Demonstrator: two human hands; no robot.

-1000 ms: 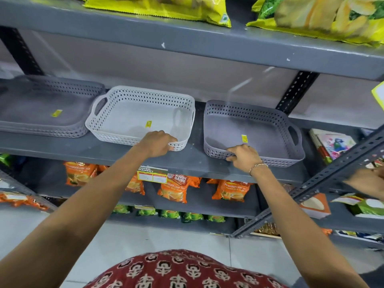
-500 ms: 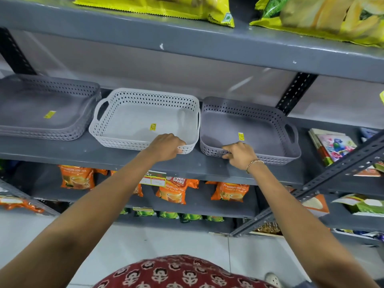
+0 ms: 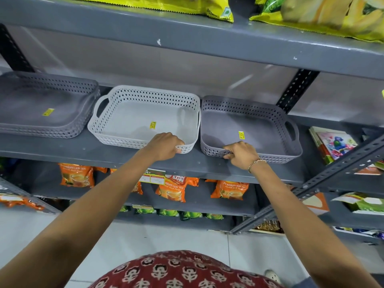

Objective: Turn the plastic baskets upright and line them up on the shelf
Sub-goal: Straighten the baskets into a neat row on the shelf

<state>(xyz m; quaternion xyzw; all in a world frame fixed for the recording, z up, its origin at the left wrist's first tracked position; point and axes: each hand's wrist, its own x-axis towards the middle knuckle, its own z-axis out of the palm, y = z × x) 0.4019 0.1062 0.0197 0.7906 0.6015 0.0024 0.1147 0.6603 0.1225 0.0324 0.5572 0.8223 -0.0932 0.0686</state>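
Three perforated plastic baskets stand upright in a row on the grey metal shelf (image 3: 104, 150). A grey stack of baskets (image 3: 47, 107) is at the left. In the middle sits a white basket (image 3: 143, 117) with a yellow sticker inside. My left hand (image 3: 166, 145) grips its front right corner rim. A grey basket (image 3: 249, 125) sits at the right, its left wall touching the white one. My right hand (image 3: 241, 152) is closed on its front rim near the left corner.
Yellow snack bags (image 3: 311, 15) lie on the shelf above. Orange tea packs (image 3: 228, 190) and green packs fill the lower shelves. Books (image 3: 332, 144) lie right of the grey basket. A slotted upright (image 3: 297, 90) stands behind it.
Both hands slid the white and grey baskets toward each other; the gap between them has closed and they now touch.
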